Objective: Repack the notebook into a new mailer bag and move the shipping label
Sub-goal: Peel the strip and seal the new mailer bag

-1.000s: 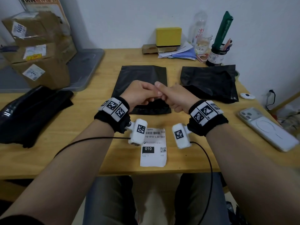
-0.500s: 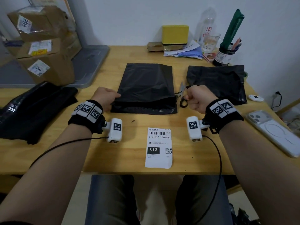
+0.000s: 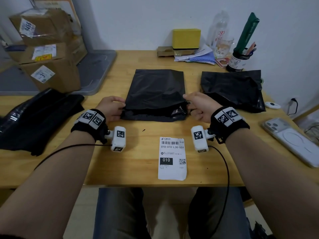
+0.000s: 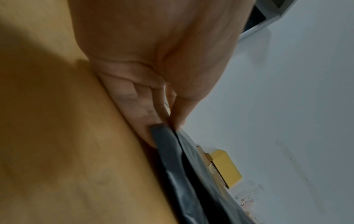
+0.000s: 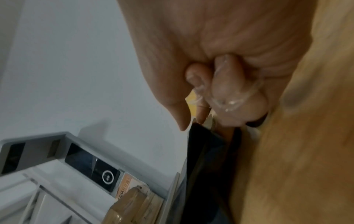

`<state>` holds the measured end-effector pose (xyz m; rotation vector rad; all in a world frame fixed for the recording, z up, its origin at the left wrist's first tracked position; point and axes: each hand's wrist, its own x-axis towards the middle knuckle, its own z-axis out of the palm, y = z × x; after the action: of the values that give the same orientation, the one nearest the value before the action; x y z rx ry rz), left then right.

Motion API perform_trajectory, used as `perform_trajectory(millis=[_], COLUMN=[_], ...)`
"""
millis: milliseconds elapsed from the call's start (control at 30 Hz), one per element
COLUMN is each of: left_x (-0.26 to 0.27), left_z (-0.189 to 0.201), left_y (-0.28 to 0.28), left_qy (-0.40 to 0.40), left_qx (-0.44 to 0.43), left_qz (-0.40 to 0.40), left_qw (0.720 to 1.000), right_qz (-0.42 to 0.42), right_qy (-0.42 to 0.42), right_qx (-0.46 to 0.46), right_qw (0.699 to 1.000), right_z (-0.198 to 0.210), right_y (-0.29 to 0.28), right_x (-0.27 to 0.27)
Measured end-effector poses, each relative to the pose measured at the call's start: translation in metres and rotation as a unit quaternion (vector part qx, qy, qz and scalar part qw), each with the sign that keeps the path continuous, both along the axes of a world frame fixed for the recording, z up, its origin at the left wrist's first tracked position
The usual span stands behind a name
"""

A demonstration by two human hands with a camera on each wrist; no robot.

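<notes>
**A:** We are folding the flap of the mailer (image 3: 155, 94) at mid-frame, so how are we doing it well?

**B:** We are holding both near corners level and drawing the flap evenly, so the seal is landing straight without creases. We are judging that the notebook is inside, since the bag looks thick, though we cannot see it.

**A:** What is the left hand (image 3: 110, 107) doing?

**B:** It is pinching the bag's left near corner; in the left wrist view thumb and fingers (image 4: 145, 112) are pressing together on the black edge.

**A:** And the right hand (image 3: 200, 107)?

**B:** It is at the right near corner, thumb and forefinger nearly meeting at the edge. In the right wrist view its other fingers (image 5: 220, 84) are curling over a clear film strip. Whether it is actually gripping the bag, we cannot tell.

**A:** And the label (image 3: 171, 158)?

**B:** It is lying on the worktop (image 3: 138, 161) at lower centre, apart from the bag, not yet stuck on.
</notes>
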<state>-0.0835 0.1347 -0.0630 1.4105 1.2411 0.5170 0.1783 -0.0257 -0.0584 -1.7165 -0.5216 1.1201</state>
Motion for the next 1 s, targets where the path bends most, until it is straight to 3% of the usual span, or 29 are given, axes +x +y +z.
perform_trajectory(millis=[400,567,867,1000], left_x=[-0.006,-0.007,-0.022,-0.033], left_z=[-0.015,-0.016,-0.010,-0.009], left_y=[0.010,0.010,0.007,0.006], left_qy=[-0.037,-0.059,0.010,0.050], left_qx=[0.006,0.005,0.001,0.017], left_qz=[0.016,0.007,-0.047,-0.093], left_qw=[0.999,0.998,0.999,0.994], right_qz=[-0.058,-0.039,0.006,0.029], right_qy=[-0.030,-0.080,-0.102,-0.065], right_qx=[0.013,0.000,-0.033,-0.033], right_qw=[0.998,0.996,0.994,0.997], right_z=[-0.013,-0.018,-0.018,-0.015], right_y=[-0.001,0.001,-0.012,-0.023], right_x=[-0.005,-0.002,0.003,-0.002])
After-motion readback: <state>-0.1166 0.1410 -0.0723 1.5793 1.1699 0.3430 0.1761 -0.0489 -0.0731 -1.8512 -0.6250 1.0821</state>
